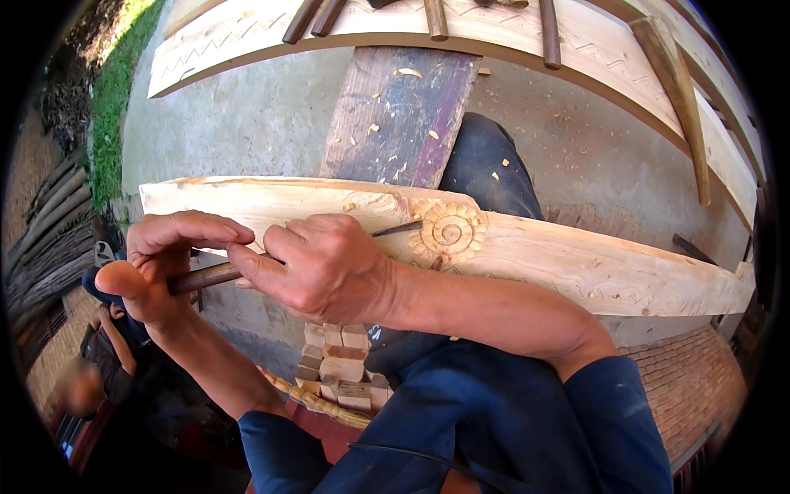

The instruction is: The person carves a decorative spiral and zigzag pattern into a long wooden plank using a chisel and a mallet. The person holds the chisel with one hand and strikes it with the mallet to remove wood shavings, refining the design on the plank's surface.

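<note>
Holding: the right hand (pixel 333 267) wraps the chisel (pixel 202 278) partway along, thumb and forefinger pinching it, the other fingers folded in.
Backing: the left hand (pixel 164 255) sits behind the handle's butt, which seems to meet the palm; its fingers are together and loosely bent, the thumb well apart, not closed round the wood.
Chisel: tilted slightly up to the right, its dark blade reaching the left edge of the rosette (pixel 453 233).
Board (pixel 559 255): long and pale, crossing in front of the person, over a trousered leg (pixel 494 165) and the dark plank (pixel 395 107).
Chisel's handling: probably light and stiff, the wood smooth enough to slip in a sweaty palm; best held low on the handle, clear of the edge, with the butt backed.
Board's handling: likely heavy and rigid; take it by the plain ends, since the rosette's thin petals could chip.
Beyond: more tools (pixel 551 33) and a club (pixel 675 90) on the far board (pixel 222 45).
Below: pale blocks (pixel 346 370), near the right forearm.
</note>
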A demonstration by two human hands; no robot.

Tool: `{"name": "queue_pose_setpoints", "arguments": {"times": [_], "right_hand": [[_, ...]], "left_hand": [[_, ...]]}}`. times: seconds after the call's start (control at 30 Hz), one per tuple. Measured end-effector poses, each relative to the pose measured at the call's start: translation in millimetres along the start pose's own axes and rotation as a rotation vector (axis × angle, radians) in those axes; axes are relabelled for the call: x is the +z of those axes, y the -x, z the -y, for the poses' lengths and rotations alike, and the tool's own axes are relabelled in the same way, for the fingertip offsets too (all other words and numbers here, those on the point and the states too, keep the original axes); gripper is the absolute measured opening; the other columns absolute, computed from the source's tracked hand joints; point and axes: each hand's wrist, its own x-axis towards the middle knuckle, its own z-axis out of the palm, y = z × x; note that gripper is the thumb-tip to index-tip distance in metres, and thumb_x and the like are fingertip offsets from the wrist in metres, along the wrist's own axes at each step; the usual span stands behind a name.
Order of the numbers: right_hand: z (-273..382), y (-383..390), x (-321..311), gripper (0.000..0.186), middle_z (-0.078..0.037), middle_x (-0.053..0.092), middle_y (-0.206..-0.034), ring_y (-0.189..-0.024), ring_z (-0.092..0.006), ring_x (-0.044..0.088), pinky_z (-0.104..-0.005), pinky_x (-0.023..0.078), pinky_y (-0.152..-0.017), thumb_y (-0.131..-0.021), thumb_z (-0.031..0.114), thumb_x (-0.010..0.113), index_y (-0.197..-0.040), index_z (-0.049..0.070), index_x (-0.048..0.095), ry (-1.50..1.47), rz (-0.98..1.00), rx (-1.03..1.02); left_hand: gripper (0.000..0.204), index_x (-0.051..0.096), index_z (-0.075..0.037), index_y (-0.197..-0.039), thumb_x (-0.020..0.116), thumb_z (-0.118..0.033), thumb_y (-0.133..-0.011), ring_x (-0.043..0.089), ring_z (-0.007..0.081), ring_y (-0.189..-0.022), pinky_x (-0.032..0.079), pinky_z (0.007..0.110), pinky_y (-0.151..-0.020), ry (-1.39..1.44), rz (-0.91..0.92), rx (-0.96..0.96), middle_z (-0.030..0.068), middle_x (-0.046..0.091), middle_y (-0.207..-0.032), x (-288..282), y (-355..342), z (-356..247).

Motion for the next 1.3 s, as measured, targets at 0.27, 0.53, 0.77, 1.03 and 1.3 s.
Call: {"name": "queue_pose_setpoints", "arguments": {"times": [0.27, 0.53, 0.77, 1.03, 1.3], "right_hand": [[-1.1, -13.9, -7.8, 0.038, -0.002, 0.054, -0.072, -0.057, -0.0174, 0.064, -0.0339, 0.050, -0.051, -0.082, 0.020, 0.090, -0.116, 0.007, 0.079, -0.072, -0.091, 0.160], [-6.7, -10.0, -5.3, 0.035, -0.002, 0.057, -0.070, -0.059, -0.0174, 0.067, -0.0336, 0.051, -0.051, -0.085, 0.019, 0.088, -0.116, 0.007, 0.079, 0.011, -0.076, 0.263], [-7.4, -7.0, -3.4, 0.035, -0.003, 0.055, -0.070, -0.058, -0.0168, 0.066, -0.0329, 0.051, -0.051, -0.086, 0.018, 0.087, -0.118, 0.008, 0.080, 0.072, -0.016, 0.195], [0.0, -0.9, -0.6, 0.036, -0.001, 0.050, -0.072, -0.061, -0.0152, 0.062, -0.0316, 0.050, -0.053, -0.084, 0.022, 0.084, -0.117, 0.008, 0.081, 0.059, -0.007, 0.009], [-2.6, -2.6, -3.8, 0.039, -0.002, 0.050, -0.072, -0.057, -0.0163, 0.060, -0.0335, 0.047, -0.050, -0.083, 0.022, 0.087, -0.119, 0.009, 0.081, 0.022, -0.040, 0.021]], "left_hand": [[0.134, 0.075, 0.016, -0.105, 0.039, -0.110, -0.076, 0.081, 0.0342, -0.100, 0.067, 0.043, -0.091, -0.037, 0.046, -0.015, 0.0271, 0.079, -0.103, -8.3, -41.8, -25.7], [0.121, 0.074, 0.014, -0.103, 0.042, -0.102, -0.087, 0.081, 0.0368, -0.099, 0.065, 0.046, -0.094, -0.040, 0.022, -0.023, 0.0266, 0.078, -0.102, -3.1, -61.0, 4.0], [0.127, 0.073, 0.016, -0.105, 0.039, -0.105, -0.083, 0.082, 0.0360, -0.099, 0.067, 0.046, -0.096, 0.065, -0.012, 0.024, 0.0299, 0.079, -0.105, -8.5, -59.9, 20.2], [0.126, 0.075, 0.017, -0.106, 0.037, -0.102, -0.089, 0.079, 0.0383, -0.098, 0.061, 0.046, -0.095, 0.119, 0.064, 0.163, 0.0305, 0.078, -0.103, -9.2, -8.9, 24.3], [0.124, 0.075, 0.016, -0.103, 0.037, -0.101, -0.090, 0.079, 0.0380, -0.096, 0.061, 0.046, -0.094, 0.086, 0.041, 0.135, 0.0300, 0.078, -0.101, -3.8, -15.2, 11.8]]}}
